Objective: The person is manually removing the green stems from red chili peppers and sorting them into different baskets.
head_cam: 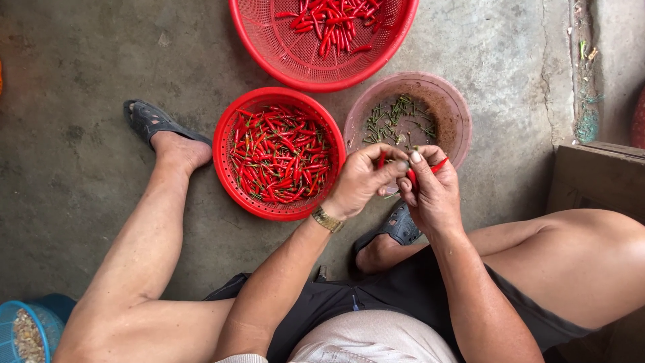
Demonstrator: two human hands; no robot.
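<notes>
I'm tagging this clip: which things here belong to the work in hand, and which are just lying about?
In use:
left hand
right hand
held chillies
small red basket
stem bowl
big red basket

Lying about:
blue basket
wooden box
sandals

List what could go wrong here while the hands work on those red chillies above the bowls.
1. The left hand and right hand are bare on cut red chillies, so juice may irritate skin or eyes.
2. The hands hover at the edge of the pink bowl of green stems; a stem could fall onto the concrete floor.
3. The small red basket sits close to the foot; a leg shift might tip it.
</notes>
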